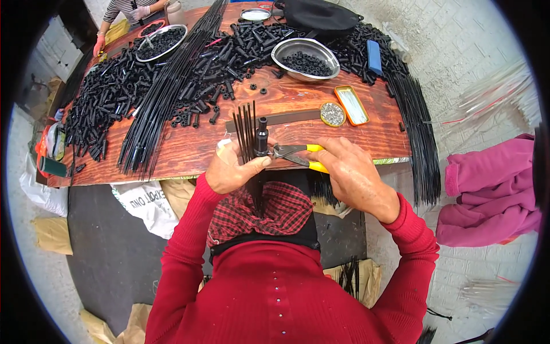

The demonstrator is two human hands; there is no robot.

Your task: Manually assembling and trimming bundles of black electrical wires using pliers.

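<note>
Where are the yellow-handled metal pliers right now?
In the head view, the yellow-handled metal pliers are just right of centre, held in the right hand, their tips close to the glossy black cylinder in the left hand.

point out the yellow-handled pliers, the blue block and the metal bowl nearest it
Yellow-handled pliers (pixel 314 148): head view, upper handle
Blue block (pixel 373 56): head view, middle of visible face
Metal bowl (pixel 312 47): head view, bare inner wall

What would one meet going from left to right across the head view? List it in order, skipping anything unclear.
White bag at the far left → white sack below the table → left hand → yellow-handled pliers → right hand → pink garment.
</note>
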